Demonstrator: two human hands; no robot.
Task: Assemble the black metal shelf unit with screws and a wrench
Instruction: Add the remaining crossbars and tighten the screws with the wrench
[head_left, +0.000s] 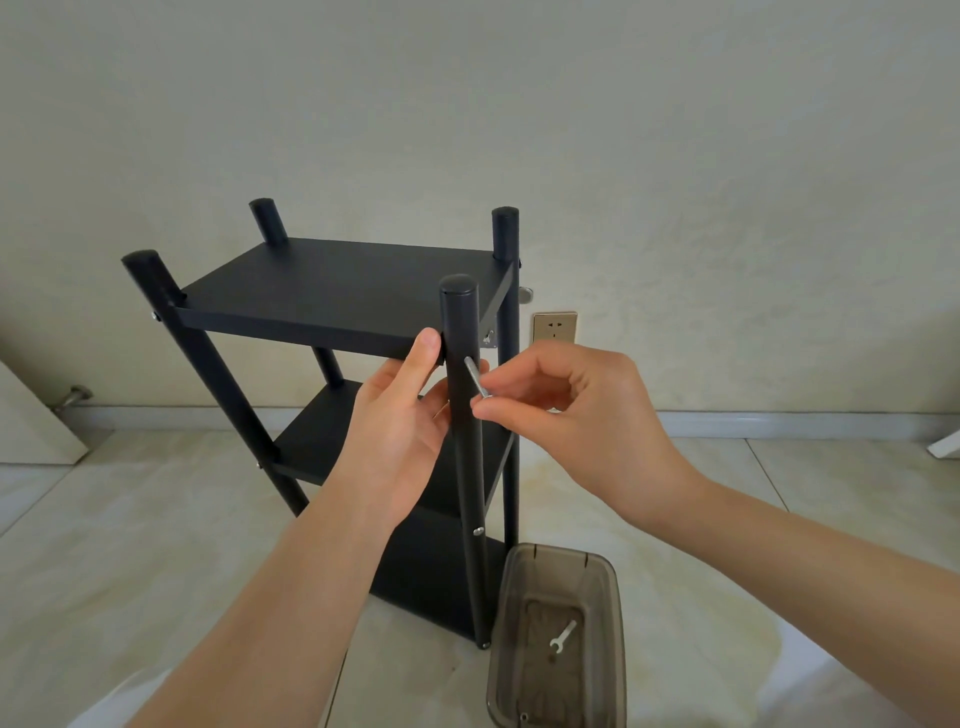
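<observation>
A black metal shelf unit (337, 291) with three shelves and four round posts stands on the tiled floor. My left hand (400, 415) grips the near right post (460, 322) just under the top shelf, thumb against the shelf's front edge. My right hand (561, 410) pinches a silver screw (475, 376) by its head, its tip resting against that same post at top-shelf height. A small silver wrench (562, 636) lies in a clear brown plastic tray (608, 623) on the floor by the post's foot.
A wall with a gold socket plate (555, 327) stands close behind the shelf unit. A pale door edge and a door stop (72, 397) are at the left. A white object (948, 441) shows at the far right on the floor.
</observation>
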